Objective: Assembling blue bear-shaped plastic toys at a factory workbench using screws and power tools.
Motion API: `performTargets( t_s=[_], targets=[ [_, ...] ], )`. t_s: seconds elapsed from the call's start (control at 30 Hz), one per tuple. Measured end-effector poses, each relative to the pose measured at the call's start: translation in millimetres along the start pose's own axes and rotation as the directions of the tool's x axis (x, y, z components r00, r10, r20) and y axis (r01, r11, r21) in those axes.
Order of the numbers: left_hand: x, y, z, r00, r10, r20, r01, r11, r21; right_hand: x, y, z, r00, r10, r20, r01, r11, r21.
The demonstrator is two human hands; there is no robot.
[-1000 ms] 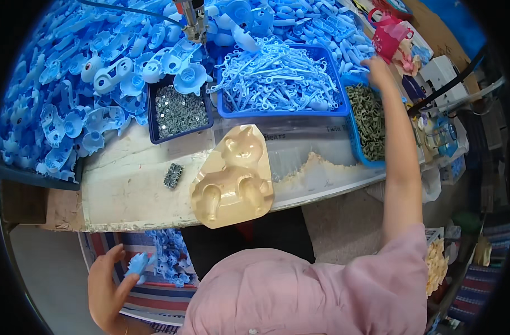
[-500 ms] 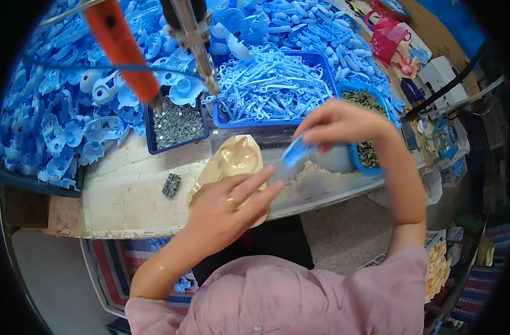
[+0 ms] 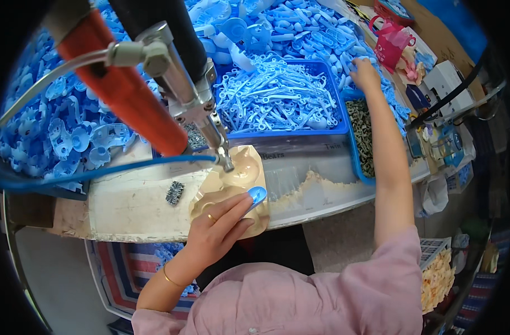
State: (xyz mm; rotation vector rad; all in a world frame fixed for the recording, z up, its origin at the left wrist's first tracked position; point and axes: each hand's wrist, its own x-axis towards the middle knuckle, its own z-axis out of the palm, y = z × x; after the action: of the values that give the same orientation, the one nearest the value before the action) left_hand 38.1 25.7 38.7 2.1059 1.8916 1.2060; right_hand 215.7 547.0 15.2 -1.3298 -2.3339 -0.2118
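Observation:
My left hand [image 3: 218, 230] is closed on a small blue oval plastic part [image 3: 257, 195], holding it by its lower end over a cream moulded fixture [image 3: 248, 174]. The fixture has rounded hollows and lies at the table's front edge. My right hand [image 3: 366, 75] reaches far right, into a heap of blue plastic parts [image 3: 322, 33]. Its fingers are curled in at the heap; what they grip, if anything, cannot be made out. Above the fixture hangs a power screwdriver with an orange body [image 3: 123, 92] and a metal nozzle [image 3: 224, 156].
A blue basket [image 3: 288, 134] holds thin blue links with ringed ends. Beside it stands a blue tray [image 3: 367, 180] of small dull metal pieces. A screw tray [image 3: 196, 137] is partly hidden behind the screwdriver. A dark bristly block [image 3: 175, 192] lies on the table. Blue shells [image 3: 65, 139] fill the left.
My right hand has moved from beside my left hand out to the heap at far right. The blue part is now in my left hand. The screwdriver appears larger and lower, over the fixture.

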Motion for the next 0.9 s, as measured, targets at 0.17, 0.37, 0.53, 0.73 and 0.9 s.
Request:
performTargets(
  t_s=[0.17, 0.37, 0.53, 0.73, 0.9],
  targets=[
    [-15, -1, -9, 0.995, -0.089, -0.034, 0.089, 0.996, -0.004, 1, 20, 5, 1.0, -0.02, 0.011, 0.02, 0.997, -0.07],
    [-32, -9, -10, 0.988, -0.139, -0.067, 0.141, 0.99, 0.014, -39, -5, -46, 0.966, -0.226, -0.125, 0.256, 0.903, 0.346],
    [-30, -8, -7, 0.986, -0.137, -0.092, 0.137, 0.991, -0.011, -79, -26, -72, 0.811, -0.498, -0.307, 0.518, 0.855, -0.017],
    [-33, -8, -8, 0.985, -0.15, -0.089, 0.151, 0.989, 0.002, -81, -25, -66, 0.806, -0.492, -0.329, 0.526, 0.851, 0.015],
    [-37, -8, -7, 0.981, -0.181, -0.075, 0.181, 0.983, -0.007, -45, -13, -45, 0.946, -0.308, -0.102, 0.324, 0.9, 0.292]
  ],
)
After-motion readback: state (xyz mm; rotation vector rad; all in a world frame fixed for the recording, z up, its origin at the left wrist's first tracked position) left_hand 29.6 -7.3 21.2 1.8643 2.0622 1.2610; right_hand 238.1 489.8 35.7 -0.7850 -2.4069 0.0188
